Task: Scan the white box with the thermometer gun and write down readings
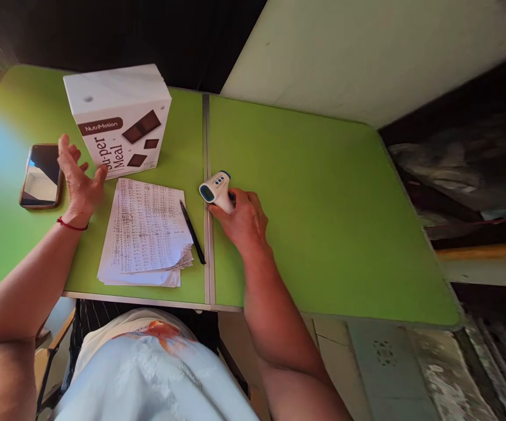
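Right hand clamped on thermometer; left hand spread, touching box.

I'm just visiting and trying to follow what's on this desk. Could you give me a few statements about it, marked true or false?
1. The right hand grips a white thermometer gun. True.
2. The black pen lies on the phone. False: it lies beside the stack of papers, partly on it.
3. The left hand is open, next to the white box. True.
4. The green table is round. False: it is rectangular with rounded corners.
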`<control>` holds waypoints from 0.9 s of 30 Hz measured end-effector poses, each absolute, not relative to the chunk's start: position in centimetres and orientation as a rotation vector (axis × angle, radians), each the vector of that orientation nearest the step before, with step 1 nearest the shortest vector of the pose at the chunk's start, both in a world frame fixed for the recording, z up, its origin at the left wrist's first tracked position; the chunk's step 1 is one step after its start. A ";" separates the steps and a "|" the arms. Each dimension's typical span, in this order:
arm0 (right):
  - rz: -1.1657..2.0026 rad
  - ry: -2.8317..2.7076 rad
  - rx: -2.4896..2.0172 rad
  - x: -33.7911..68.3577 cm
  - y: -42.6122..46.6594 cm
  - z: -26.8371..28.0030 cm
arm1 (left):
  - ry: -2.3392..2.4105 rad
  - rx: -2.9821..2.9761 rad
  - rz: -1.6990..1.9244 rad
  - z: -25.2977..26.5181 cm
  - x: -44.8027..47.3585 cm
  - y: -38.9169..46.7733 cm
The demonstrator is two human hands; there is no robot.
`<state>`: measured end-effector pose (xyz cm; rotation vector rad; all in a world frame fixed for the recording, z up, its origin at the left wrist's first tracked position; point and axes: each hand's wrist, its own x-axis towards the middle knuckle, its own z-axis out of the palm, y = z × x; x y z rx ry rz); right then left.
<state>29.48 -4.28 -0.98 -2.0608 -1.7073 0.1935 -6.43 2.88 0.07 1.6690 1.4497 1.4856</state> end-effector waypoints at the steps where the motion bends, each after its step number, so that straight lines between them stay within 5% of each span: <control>1: 0.143 -1.710 -2.045 29.4 -4.3 -0.8 | 1.575 1.747 1.561 0.7 -6.1 2.2; 7: 0.115 -1.767 -1.766 28.0 -5.3 0.2 | 1.705 2.297 1.373 3.8 -3.1 -2.0; 17: 0.411 -1.993 -1.699 25.5 -6.0 0.3 | 0.552 2.730 0.111 2.9 0.4 -6.4; 27: 0.667 -1.578 -1.110 26.0 -4.9 -0.6 | 0.536 2.740 0.039 3.1 0.3 -6.0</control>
